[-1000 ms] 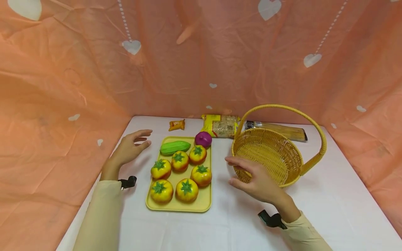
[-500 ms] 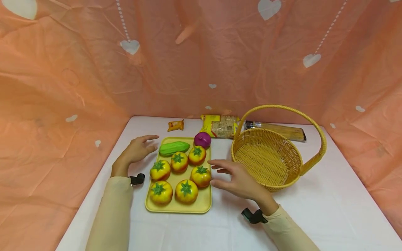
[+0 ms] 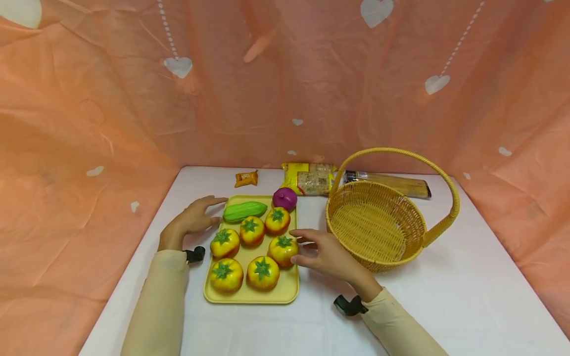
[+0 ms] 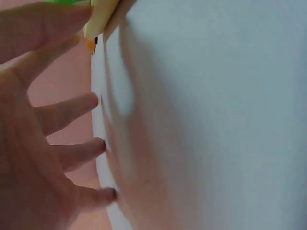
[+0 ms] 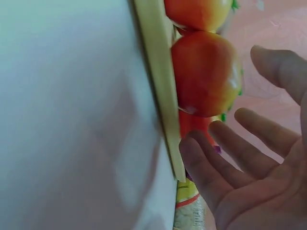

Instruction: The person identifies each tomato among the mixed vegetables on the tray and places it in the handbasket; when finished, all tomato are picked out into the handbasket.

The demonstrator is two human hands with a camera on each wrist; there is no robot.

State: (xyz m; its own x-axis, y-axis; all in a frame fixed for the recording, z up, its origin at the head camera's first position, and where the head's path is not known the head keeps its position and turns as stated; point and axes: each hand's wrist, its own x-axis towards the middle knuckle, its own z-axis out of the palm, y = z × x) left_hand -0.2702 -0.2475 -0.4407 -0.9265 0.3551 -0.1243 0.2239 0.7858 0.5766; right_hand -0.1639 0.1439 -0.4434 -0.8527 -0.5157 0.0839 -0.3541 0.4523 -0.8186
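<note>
A yellow tray (image 3: 249, 299) holds several yellow-red tomatoes (image 3: 262, 273) with green star-shaped leaves, a ribbed green vegetable (image 3: 245, 211) and a purple onion (image 3: 285, 199). My left hand (image 3: 191, 220) is at the tray's left side, fingers spread; in the left wrist view its thumb (image 4: 43, 31) meets the tray's edge (image 4: 101, 17), and whether it presses there I cannot tell. On the other side my right hand (image 3: 327, 254) reaches to the right-hand tomato (image 3: 277, 252), fingers extended and apart. The right wrist view shows a gap between those fingers and the nearest tomato (image 5: 204, 72).
Right of the tray stands a wicker basket (image 3: 369, 227) with a tall arched handle, close to my right hand. Behind lie a small orange packet (image 3: 246, 178), a yellow-and-clear bag (image 3: 309, 179) and a long pack of noodles (image 3: 396, 185). Pink cloth walls surround the white table.
My right hand has moved left from in front of the basket to the tray's right side. My left hand has come right, up to the tray's left edge. The tray's contents look unchanged.
</note>
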